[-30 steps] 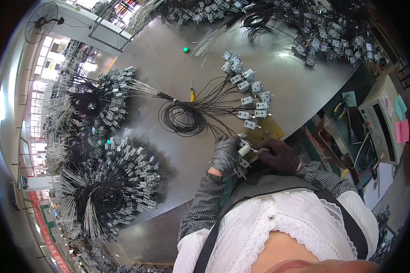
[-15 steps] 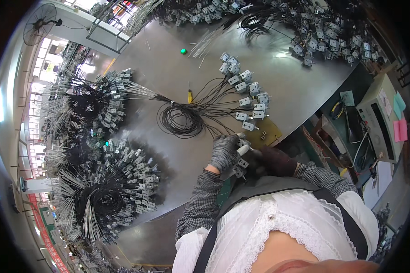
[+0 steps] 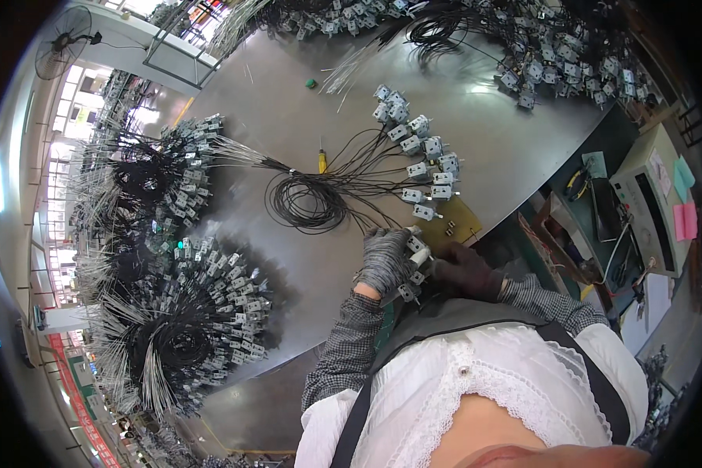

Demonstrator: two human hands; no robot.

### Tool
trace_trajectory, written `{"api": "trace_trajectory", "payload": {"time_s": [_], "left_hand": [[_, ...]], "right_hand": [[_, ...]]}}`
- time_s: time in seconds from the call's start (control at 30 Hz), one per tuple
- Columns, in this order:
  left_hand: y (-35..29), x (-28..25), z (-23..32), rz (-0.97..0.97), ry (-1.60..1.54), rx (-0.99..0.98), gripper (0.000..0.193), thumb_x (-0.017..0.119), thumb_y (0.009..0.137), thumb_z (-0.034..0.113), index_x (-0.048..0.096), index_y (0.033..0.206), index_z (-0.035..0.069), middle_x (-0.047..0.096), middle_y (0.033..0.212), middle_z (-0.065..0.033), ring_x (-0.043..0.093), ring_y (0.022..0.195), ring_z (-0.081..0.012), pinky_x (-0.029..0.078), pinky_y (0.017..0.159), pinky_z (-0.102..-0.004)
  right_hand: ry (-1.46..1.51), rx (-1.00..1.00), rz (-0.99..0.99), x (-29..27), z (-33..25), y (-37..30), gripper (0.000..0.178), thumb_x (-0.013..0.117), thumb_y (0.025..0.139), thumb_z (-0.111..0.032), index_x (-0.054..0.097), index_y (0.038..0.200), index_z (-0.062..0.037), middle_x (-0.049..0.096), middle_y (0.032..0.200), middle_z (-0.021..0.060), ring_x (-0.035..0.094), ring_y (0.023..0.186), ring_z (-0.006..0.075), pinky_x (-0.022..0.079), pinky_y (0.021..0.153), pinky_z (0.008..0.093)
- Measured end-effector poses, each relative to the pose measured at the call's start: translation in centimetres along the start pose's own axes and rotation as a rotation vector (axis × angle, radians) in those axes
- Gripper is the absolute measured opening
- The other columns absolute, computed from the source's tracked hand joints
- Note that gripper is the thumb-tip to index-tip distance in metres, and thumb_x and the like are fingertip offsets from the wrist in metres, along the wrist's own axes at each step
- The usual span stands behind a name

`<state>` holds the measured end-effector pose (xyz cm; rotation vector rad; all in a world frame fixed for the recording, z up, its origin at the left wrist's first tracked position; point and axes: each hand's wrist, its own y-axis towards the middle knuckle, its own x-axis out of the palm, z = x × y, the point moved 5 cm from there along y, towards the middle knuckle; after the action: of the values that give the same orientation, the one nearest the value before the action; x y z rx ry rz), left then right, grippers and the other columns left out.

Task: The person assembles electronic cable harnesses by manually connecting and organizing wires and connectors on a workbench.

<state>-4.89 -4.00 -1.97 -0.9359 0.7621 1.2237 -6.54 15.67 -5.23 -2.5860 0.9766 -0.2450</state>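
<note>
My left hand (image 3: 385,261), in a grey striped glove, is closed around small metal-cased units (image 3: 418,248) at the table's near edge. One white fingertip lies across them. My right hand (image 3: 469,271), in a dark maroon glove, is beside these units with its fingers curled in; whatever they pinch is hidden. Thin black cables run from the held units to a coiled bundle (image 3: 308,204) on the table. Several more silver metal-cased units (image 3: 433,148) of the same bundle fan out beyond my hands.
A yellow-handled screwdriver (image 3: 322,161) lies by the coil on the metal table (image 3: 265,101). Small brass-coloured parts sit on a yellowish board (image 3: 464,222). Large cable bundles (image 3: 183,335) pile up at left and far right. A beige instrument (image 3: 654,199) and pliers (image 3: 577,185) are at right.
My right hand has shifted slightly up and shows more clearly beside the units. My left hand keeps its grip in nearly the same place. The small green object far off looks duller.
</note>
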Motion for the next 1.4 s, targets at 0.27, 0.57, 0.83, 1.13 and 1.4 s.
{"api": "trace_trajectory", "payload": {"time_s": [0.27,0.57,0.83,1.13,1.4], "left_hand": [[0.1,-0.1,0.0,0.008,-0.07,-0.079,0.053,0.081,0.083,0.044,0.074,0.126,0.015,0.078,0.102,-0.0108,0.069,0.105,-0.0334,0.04,0.107,-0.0495],[0.2,0.0,0.5,0.038,-0.11,-0.123,0.052,0.082,0.083,0.043,0.075,0.125,0.013,0.078,0.104,-0.0109,0.07,0.1,-0.034,0.04,0.107,-0.0491],[-0.5,2.3,1.5,0.299,-0.389,-0.186,0.063,0.084,0.084,0.014,0.057,0.141,0.005,0.075,0.111,-0.0119,0.072,0.099,-0.0263,0.053,0.101,-0.0385],[-3.4,5.3,-2.5,0.351,-0.79,-0.28,0.061,0.077,0.092,0.01,0.054,0.148,0.003,0.073,0.119,-0.0184,0.073,0.107,-0.0283,0.057,0.094,-0.0377],[-1.9,4.2,-1.9,0.253,-1.111,-0.316,0.056,0.077,0.091,-0.003,0.056,0.143,0.002,0.067,0.127,-0.0106,0.066,0.116,-0.0181,0.055,0.102,-0.0322]], "right_hand": [[-0.373,-0.164,0.095,-0.5,-0.4,-0.1,0.05,0.071,0.099,-0.039,0.059,0.13,-0.0016,0.071,0.112,0.0118,0.068,0.098,0.02,0.057,0.083,0.0367],[-0.579,-0.361,0.138,-0.7,-2.9,-1.0,0.046,0.068,0.099,-0.038,0.058,0.127,-0.002,0.073,0.104,0.0094,0.07,0.088,0.0226,0.058,0.08,0.0361],[0.056,-0.298,0.004,-2.3,-1.1,-0.4,0.022,0.058,0.105,-0.03,0.065,0.105,-0.0087,0.072,0.104,0.0079,0.066,0.082,0.0149,0.055,0.067,0.0303],[-0.024,-0.564,-0.136,-0.3,-3.9,-0.1,0.028,0.07,0.096,-0.015,0.064,0.12,-0.002,0.07,0.112,0.0174,0.072,0.101,0.0325,0.058,0.084,0.0435],[-0.123,-0.186,0.213,-3.6,-2.8,3.1,0.037,0.06,0.105,-0.032,0.065,0.125,-0.0013,0.071,0.105,0.0097,0.069,0.094,0.0205,0.056,0.088,0.0381]]}}
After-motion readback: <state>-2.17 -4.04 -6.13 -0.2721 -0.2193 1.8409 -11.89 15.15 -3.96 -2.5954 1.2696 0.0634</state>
